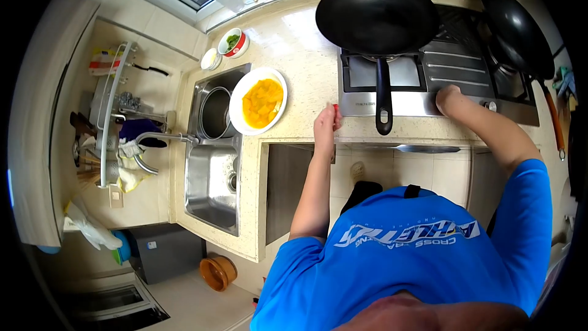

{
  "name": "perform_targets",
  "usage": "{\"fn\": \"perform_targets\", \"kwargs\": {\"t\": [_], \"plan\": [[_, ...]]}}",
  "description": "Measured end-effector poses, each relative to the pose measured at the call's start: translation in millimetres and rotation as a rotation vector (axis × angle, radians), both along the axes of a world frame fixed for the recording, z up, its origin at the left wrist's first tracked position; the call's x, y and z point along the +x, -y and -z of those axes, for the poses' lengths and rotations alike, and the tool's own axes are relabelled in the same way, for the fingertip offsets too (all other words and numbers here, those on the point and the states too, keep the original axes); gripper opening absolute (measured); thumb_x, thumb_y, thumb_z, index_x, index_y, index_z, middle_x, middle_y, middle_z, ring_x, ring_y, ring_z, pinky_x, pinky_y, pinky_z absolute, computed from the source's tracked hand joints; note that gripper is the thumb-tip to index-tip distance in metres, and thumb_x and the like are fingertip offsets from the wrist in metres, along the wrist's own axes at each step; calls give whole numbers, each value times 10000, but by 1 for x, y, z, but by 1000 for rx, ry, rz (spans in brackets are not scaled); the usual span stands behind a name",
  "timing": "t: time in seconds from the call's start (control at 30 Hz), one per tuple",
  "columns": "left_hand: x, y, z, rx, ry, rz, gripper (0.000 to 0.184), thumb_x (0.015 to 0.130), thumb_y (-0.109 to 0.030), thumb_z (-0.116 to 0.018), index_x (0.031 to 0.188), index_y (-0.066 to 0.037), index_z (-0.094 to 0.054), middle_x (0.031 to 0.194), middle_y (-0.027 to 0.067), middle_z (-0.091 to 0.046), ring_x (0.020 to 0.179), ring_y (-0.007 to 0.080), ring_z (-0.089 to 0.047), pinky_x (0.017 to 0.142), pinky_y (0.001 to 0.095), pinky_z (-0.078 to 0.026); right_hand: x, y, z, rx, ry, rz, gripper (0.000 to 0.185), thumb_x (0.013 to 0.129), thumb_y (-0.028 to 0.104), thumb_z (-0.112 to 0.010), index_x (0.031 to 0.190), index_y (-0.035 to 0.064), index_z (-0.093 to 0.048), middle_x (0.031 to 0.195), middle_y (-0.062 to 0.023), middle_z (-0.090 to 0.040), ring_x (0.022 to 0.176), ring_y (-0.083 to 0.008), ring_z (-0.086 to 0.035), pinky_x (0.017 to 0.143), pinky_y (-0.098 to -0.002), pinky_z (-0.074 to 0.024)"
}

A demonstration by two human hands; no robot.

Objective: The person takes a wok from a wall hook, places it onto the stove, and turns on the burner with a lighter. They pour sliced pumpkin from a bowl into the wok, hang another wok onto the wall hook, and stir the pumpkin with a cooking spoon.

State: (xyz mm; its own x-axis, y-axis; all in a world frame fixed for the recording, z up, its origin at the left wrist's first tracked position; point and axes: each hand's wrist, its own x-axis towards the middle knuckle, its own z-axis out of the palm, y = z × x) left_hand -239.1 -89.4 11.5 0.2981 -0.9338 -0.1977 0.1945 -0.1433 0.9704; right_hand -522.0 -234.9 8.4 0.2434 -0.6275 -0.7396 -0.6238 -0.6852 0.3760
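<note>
My left hand (326, 124) is closed at the counter's front edge, just left of the stove. A small red thing (335, 106) shows at its fingertips, mostly hidden. On the front panel of the gas stove (399, 103) my right hand (450, 100) is curled around a knob that its fingers hide. Another stove knob (490, 105) shows to its right. Between the hands, the handle of a black frying pan (376, 15) points toward me. The pan rests on the left burner, and its inside looks bare.
A white plate of orange-yellow chunks (262, 103) stands by the sink (211, 178), which holds a dark pot (215, 113). Behind are a red-and-white bowl of greens (233, 43) and a small white bowl (211, 59). A black wok (514, 27) leans over the right burner.
</note>
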Motion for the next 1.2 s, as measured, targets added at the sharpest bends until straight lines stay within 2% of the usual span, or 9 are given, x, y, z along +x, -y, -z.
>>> {"fn": "perform_targets", "kwargs": {"t": [0.17,0.47,0.53,0.6,0.67,0.77,1.0,1.1,1.2], "plan": [[0,33,4,115,62,-98,434,831,-472,-436,581,-120,-474,499,-12,-424,423,86,-367,416,216,-294,-2,3,10,-17,58,45,312,666,164,-686,967,92,-646,1039,-52,-605,913,-211,-599,664,-364,-507],[-49,96,1,229,311,4,513,821,-476,-412,464,-108,-427,433,2,-406,385,91,-378,372,229,-276,-5,16,42,10,127,185,245,682,197,-644,917,130,-660,932,-28,-635,829,-222,-618,640,-376,-505],[-46,113,10,317,325,10,519,807,-460,-417,492,-54,-488,465,31,-457,434,140,-446,428,272,-349,-6,20,55,7,117,234,230,692,230,-620,902,143,-659,905,-21,-639,797,-221,-621,624,-378,-501],[-41,128,31,276,504,22,596,791,-464,-408,729,102,-584,690,173,-578,711,261,-558,697,339,-409,-3,24,66,32,96,260,226,687,225,-606,896,153,-651,868,-16,-639,768,-211,-624,626,-374,-499],[-5,167,92,336,371,106,619,794,-470,-401,824,120,-587,773,198,-592,780,259,-564,736,323,-407,-3,28,74,45,136,342,218,671,194,-620,884,156,-649,860,-20,-639,746,-205,-625,609,-363,-508],[0,182,97,339,240,123,546,825,-435,-407,871,78,-587,798,134,-601,777,216,-562,724,299,-418,-2,28,69,108,89,296,244,672,225,-644,904,149,-653,905,-23,-635,769,-211,-623,598,-378,-517],[-7,185,85,256,-93,78,345,845,-326,-449,924,-13,-571,774,70,-583,712,164,-559,656,272,-438,-1,27,67,144,97,283,281,662,212,-686,933,144,-657,930,-11,-637,793,-221,-623,623,-392,-515],[6,197,95,461,-81,101,331,781,-398,-471,584,-131,-467,434,-10,-393,326,110,-351,295,226,-269,0,26,62,132,101,300,284,657,184,-688,934,135,-654,927,-17,-637,797,-221,-622,624,-390,-513],[-32,137,40,398,-126,76,305,796,-358,-455,593,-130,-460,456,-12,-412,353,132,-383,305,235,-289,-1,26,74,151,99,288,283,658,167,-682,937,128,-651,935,-19,-635,809,-219,-620,616,-383,-513]]}}
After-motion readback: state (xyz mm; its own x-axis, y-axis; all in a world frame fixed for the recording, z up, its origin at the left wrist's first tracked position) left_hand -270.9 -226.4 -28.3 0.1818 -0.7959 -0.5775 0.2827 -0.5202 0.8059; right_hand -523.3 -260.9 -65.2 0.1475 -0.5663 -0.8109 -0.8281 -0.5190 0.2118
